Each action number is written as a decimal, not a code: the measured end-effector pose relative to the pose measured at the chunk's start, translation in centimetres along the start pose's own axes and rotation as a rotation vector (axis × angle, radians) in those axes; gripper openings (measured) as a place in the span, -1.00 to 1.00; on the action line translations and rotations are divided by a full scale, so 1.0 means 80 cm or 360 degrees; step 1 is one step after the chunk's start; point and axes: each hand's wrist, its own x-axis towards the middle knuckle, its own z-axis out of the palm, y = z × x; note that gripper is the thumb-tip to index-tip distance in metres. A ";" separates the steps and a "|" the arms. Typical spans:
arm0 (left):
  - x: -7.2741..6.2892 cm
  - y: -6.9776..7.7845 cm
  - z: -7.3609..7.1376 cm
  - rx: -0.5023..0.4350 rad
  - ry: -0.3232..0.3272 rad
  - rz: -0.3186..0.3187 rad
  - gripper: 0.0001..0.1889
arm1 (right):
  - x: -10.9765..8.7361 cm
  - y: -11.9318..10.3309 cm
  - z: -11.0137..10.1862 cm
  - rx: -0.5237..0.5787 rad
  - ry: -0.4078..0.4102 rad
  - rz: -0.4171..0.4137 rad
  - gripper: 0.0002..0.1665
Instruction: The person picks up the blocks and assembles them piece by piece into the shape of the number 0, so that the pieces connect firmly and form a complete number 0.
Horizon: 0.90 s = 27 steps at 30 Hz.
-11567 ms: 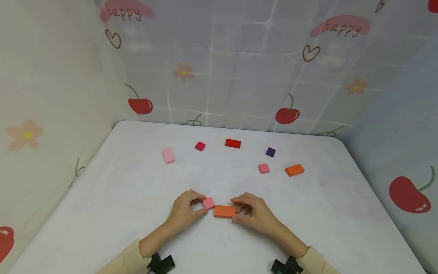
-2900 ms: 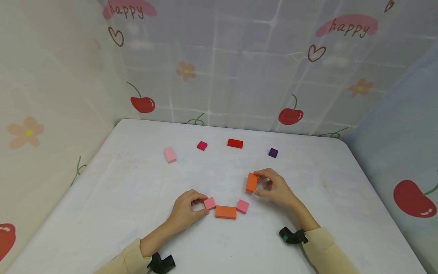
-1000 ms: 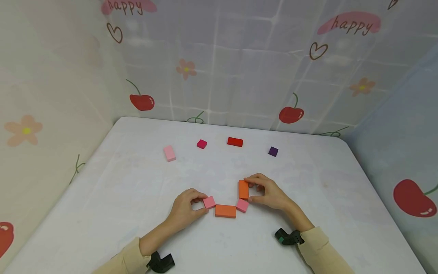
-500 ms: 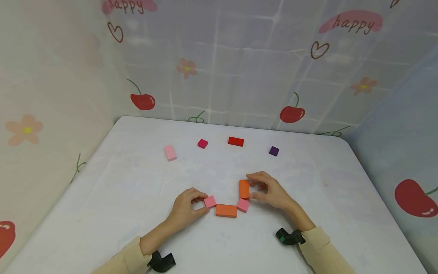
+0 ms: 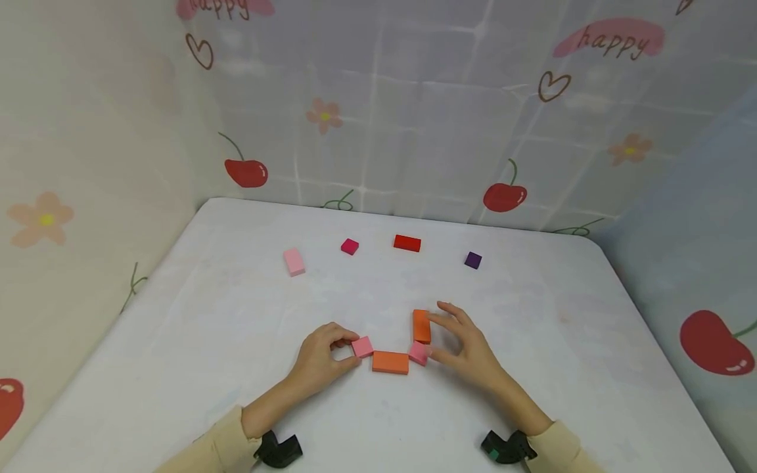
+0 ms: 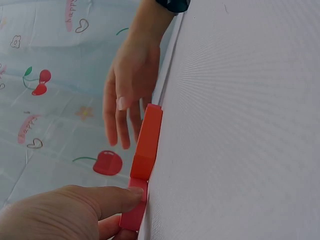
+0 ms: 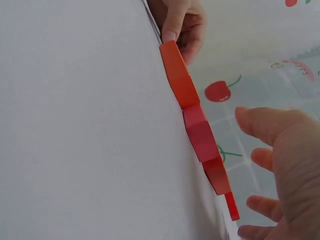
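In the head view, my left hand (image 5: 319,358) pinches a pink block (image 5: 363,347) between thumb and fingers on the white table. That block's corner meets the left end of an orange block (image 5: 390,362). At the other end sits a second pink block (image 5: 418,353), with another orange block (image 5: 422,326) running away from it toward the back. Beside these last two, my right hand (image 5: 470,348) has spread, loosely bent fingers. The right wrist view shows a gap between this hand (image 7: 295,155) and the row, so nothing is held.
Farther back on the table (image 5: 236,315) lie a pale pink block (image 5: 294,261), a crimson block (image 5: 350,246), a red block (image 5: 407,243) and a dark purple block (image 5: 473,260). Printed curtains (image 5: 414,118) stand around the table's back and sides.
My right hand has added a pink block, then an orange block, to the right end of the row. It has just let go and its fingers have spread. The left hand keeps its pinch.
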 end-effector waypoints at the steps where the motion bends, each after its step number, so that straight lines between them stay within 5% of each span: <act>1: 0.000 0.000 0.000 0.0001 -0.0002 -0.0001 -0.69 | -0.002 0.000 0.002 -0.0024 0.0009 -0.0009 -0.31; 27: 0.000 -0.004 0.002 0.0022 0.0004 -0.0006 -0.68 | -0.006 0.011 0.018 -0.0291 0.0092 -0.0075 -0.41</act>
